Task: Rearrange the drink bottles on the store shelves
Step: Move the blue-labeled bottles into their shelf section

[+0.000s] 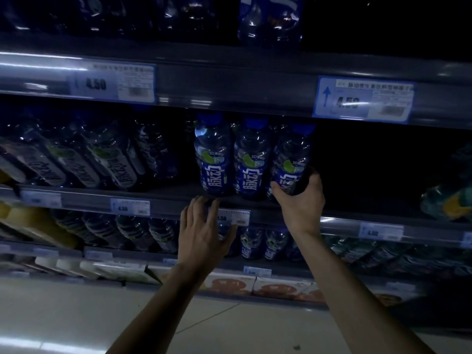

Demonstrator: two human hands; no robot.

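Observation:
Three clear drink bottles with blue caps and blue labels stand side by side on the middle shelf (166, 200): a left bottle (213, 159), a middle bottle (251, 162) and a right bottle (291, 162). My right hand (300, 203) grips the base of the right bottle, fingers curled round it from below. My left hand (201, 231) is spread with straight fingers in front of the shelf edge, just under the left bottle; its fingertips reach the shelf lip beside a price tag (233, 217). It holds nothing.
Tilted bottles with pale labels (120, 162) fill the middle shelf to the left. The shelf to the right of my right hand is dark, with a green-yellow pack (449, 203) far right. More bottles (270, 19) stand above and below (251, 244). Orange cartons (229, 286) line the bottom shelf.

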